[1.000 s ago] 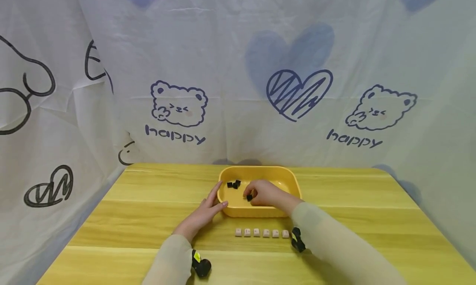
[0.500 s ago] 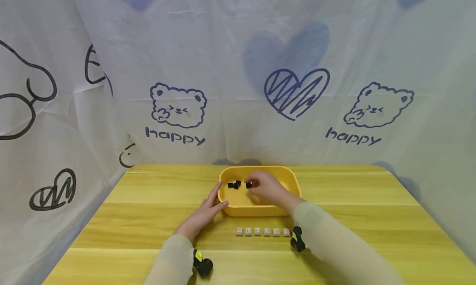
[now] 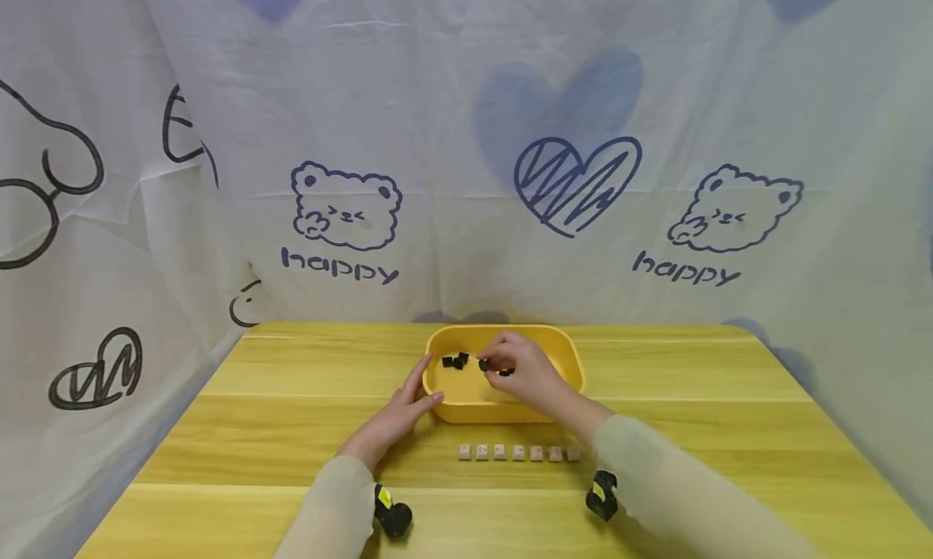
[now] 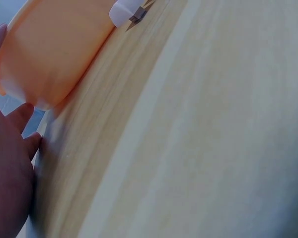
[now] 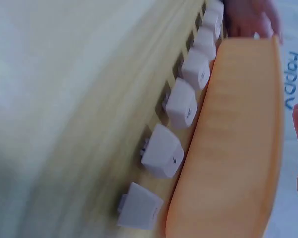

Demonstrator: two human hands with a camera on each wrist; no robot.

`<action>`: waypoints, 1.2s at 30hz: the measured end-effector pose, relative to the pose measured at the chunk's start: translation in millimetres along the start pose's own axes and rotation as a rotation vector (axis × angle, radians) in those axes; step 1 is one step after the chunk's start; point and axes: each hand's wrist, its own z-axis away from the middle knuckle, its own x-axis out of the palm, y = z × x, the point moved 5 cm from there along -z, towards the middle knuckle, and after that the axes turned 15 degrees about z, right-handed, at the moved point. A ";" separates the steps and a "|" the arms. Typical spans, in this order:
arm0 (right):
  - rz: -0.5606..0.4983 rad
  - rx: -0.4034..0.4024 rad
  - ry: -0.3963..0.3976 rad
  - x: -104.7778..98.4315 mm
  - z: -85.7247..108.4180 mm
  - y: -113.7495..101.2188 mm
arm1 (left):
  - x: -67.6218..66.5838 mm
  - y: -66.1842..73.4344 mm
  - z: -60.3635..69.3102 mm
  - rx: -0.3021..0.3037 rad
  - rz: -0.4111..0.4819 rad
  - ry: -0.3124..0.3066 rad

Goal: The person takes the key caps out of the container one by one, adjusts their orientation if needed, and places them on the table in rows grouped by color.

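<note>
Tray [image 3: 503, 414] sits toward the back of the table [image 3: 291, 429], hanging cloth [image 3: 452, 97] right behind! Down in front, seven keycaps [image 3: 518, 454] line up left to right along the tray's near wall. Left hand [image 3: 394, 420] is at the tray's left end, touching the rim. Inside, three blocks [image 3: 457, 361] bunch at the left; right of them, one block [image 3: 483, 365] between the fingers of the right hand [image 3: 525, 371], and more dark pieces [image 3: 505, 373] just right of that one, partly hidden.

Creased white cloth backdrop [image 3: 437, 113] with blue line-drawn bears [image 3: 346, 206], scribbled hearts [image 3: 576, 186] and "happy" lettering [image 3: 339, 265] hangs behind a yellow wood-grain table [image 3: 284, 429]
</note>
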 end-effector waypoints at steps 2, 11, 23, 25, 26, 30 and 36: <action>-0.042 0.008 0.014 -3.2 4.9 -5.5 | -1.6 2.5 0.9 -0.002 -0.001 0.004; -0.130 0.075 0.062 -5.6 46.5 -22.4 | 1.3 0.0 6.2 -0.026 0.002 0.004; -0.218 0.053 0.065 14.9 74.7 -41.1 | -2.1 -0.1 1.1 -0.006 -0.012 0.005; -0.201 0.085 0.038 20.0 76.0 -41.6 | -2.4 0.2 0.6 -0.002 -0.015 0.005; -0.189 0.106 0.021 22.5 76.6 -42.3 | -2.4 0.3 0.6 -0.004 -0.015 0.005; -0.123 0.161 -0.043 32.4 77.8 -45.3 | -2.0 1.1 1.3 -0.008 -0.023 0.003; 0.010 0.195 -0.088 43.4 76.1 -50.8 | -2.0 1.9 2.8 -0.014 -0.030 0.006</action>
